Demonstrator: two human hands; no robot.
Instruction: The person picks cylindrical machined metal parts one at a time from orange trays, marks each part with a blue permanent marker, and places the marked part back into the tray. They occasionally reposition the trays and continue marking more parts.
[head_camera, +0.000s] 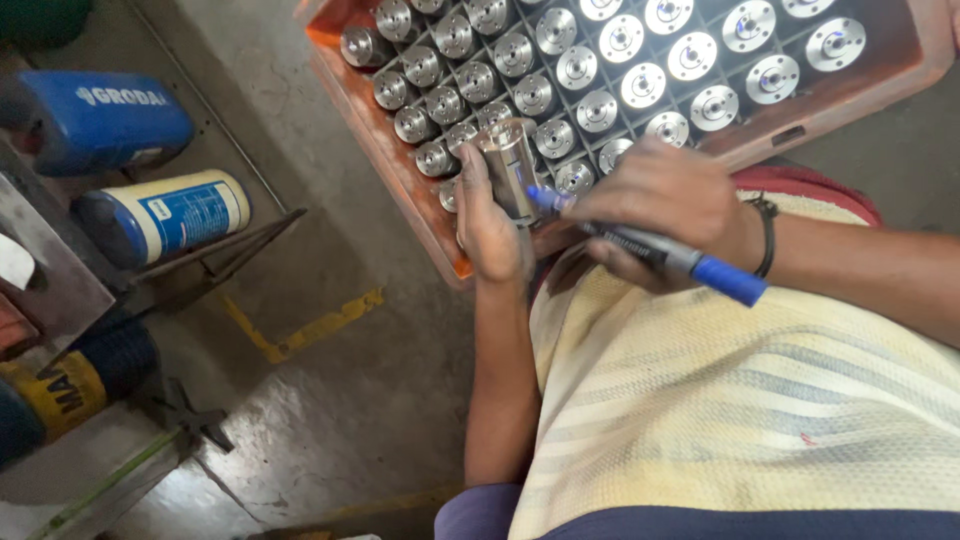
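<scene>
the left hand (492, 225) holds one metal cylinder (508, 168) tight while the right hand (665, 200) presses a blue marker (660, 252) on it, many similar parts waiting in the far orange crate (385, 150).

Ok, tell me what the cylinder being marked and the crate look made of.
Cylinder in the left hand: probably machined steel, going by its bright, mirror-like silver sheen. Crate: likely moulded plastic, with a dull orange, scuffed and grimy wall.

A cream knit shirt (720, 400) with faded grey-blue stripes is worn, and a dark cord bracelet (768, 232) is seen around the right wrist.
</scene>
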